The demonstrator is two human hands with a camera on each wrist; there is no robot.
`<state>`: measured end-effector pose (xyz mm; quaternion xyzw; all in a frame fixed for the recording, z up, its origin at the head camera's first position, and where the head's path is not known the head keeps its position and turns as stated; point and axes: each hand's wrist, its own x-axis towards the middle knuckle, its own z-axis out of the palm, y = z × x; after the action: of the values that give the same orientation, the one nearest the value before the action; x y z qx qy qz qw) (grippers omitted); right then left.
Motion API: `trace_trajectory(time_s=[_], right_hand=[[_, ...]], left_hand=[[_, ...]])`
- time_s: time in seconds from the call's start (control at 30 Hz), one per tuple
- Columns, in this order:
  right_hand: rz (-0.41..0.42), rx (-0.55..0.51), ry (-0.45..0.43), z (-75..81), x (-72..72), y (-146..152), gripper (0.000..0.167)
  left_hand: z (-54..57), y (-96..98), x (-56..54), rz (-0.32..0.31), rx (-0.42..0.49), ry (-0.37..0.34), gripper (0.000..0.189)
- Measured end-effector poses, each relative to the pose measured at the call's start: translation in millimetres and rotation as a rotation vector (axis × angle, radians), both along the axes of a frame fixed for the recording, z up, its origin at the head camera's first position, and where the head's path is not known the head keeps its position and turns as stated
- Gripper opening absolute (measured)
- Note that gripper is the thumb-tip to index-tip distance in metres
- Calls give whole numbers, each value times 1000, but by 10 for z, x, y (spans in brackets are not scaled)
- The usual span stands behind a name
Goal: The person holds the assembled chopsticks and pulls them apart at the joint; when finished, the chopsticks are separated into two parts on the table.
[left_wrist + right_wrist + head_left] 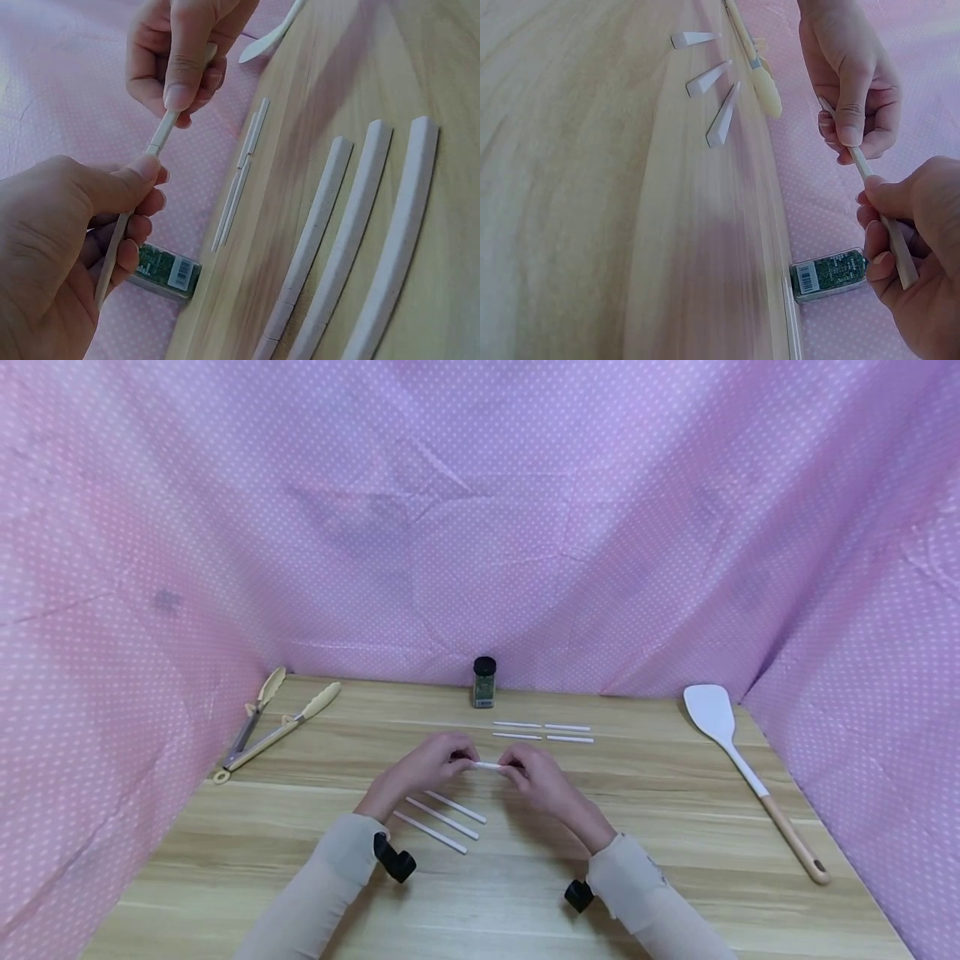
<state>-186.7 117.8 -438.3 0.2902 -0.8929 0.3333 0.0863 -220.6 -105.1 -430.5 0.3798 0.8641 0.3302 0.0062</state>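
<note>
While left hand (427, 767) and right hand (542, 781) pinch slim white stick (488, 766), each grip closed on one end portion, middle bare, stick sits raised above pale wood-grain surface (675, 868). Probably light, stiff, maybe brittle: best held near both ends, without bending. Smooth sides may slip. Nearer person, three loose white sticks (442, 817); beyond hands, four thin white rods (567, 727), then black-lidded, green-filled clear jar (484, 685).
</note>
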Motion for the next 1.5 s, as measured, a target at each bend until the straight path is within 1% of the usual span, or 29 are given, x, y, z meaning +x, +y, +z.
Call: trace_trajectory(time_s=[0.13, 0.27, 0.4, 0.63, 0.93, 1.17, 1.37, 1.5], right_hand=[[-12, -2, -28, 25, 14, 20, 4], [-18, -7, -59, 42, 14, 46, 6], [-15, -2, -42, 32, 0, 64, 5], [-7, -18, -2, 25, 2, 67, 5], [-25, -39, -10, 50, 11, 87, 5], [-41, -47, -39, 47, 13, 107, 6], [-37, -41, -19, 32, 15, 115, 6], [-45, -46, -30, 30, 18, 126, 6]], left_hand=[[-3, 13, -24, 2, -2, 8, 5], [25, 27, -35, 11, -6, -15, 5], [57, 31, -31, 16, -9, -35, 4], [40, 15, -39, 18, 5, -37, 4], [37, 21, -66, 13, 21, -24, 5], [35, 26, -79, 7, 29, -10, 4], [14, 15, -83, 4, 39, -19, 4], [14, 19, -85, 5, 46, -33, 5]])
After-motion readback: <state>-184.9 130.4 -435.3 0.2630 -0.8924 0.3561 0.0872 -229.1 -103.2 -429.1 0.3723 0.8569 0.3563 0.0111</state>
